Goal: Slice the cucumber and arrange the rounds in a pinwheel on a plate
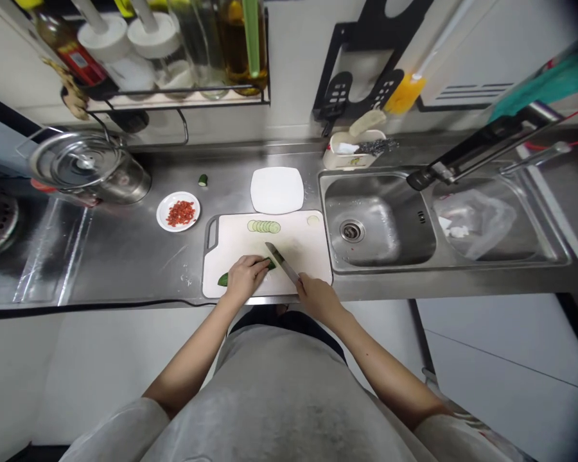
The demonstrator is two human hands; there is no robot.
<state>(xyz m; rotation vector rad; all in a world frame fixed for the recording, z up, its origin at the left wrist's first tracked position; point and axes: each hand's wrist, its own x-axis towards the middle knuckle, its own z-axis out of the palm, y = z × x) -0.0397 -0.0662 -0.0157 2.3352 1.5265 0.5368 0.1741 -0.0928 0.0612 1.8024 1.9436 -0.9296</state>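
My left hand [245,279] is closed over a dark green cucumber [223,280] that lies near the front of a white cutting board [231,240]. My right hand [318,296] grips the handle of a knife [282,261]. Its blade points up and left, close beside the cucumber's right end; whether it touches cannot be made out. Behind the blade, a row of overlapping cucumber slices [264,226] lies on the board. One more pale slice [313,221] is at the board's back right corner. My left fingers hide the cucumber's middle.
Behind the board stands a white square plate [277,190]. To the left are a plate of chopped red pieces [180,212], a cucumber end [203,180] and a lidded steel pot [120,173]. At right is a double sink [380,218] under a dark faucet [481,144].
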